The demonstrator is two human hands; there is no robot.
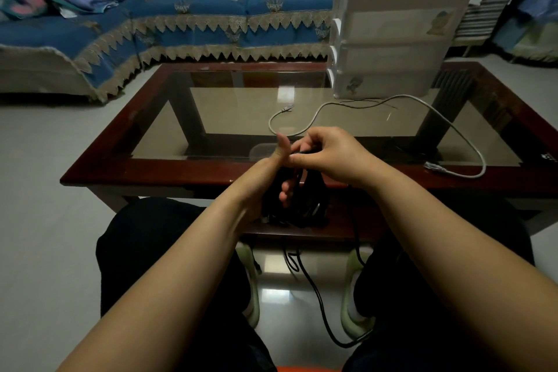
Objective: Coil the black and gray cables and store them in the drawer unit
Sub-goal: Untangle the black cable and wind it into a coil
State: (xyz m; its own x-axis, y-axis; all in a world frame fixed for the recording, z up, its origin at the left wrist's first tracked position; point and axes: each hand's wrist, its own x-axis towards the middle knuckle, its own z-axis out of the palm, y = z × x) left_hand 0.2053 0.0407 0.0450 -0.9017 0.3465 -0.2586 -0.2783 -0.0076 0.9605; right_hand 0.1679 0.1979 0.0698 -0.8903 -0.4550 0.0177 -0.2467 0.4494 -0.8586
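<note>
Black loops of the black cable are hanging bunched in the middle of the frame, just over the near edge of the counter, and the left hand is holding that bundle with its fingers curled around the strands and its thumb sticking upward. The right hand is sitting just above and to the right, its fingertips pinching a strand of the same cable at the top of the coil. A loose tail of the black cable is trailing down from the bundle to the floor at lower centre, between the person's shoes. The gray cable is lying uncoiled on the glass top in the centre right of the frame, curving from a plug near the middle toward another plug at the right edge of the counter. The white drawer unit is standing on the far right part of the counter, upper right of the frame, with its divided top tray holding a small tangle of wires. A blue-covered sofa is filling the upper left.
</note>
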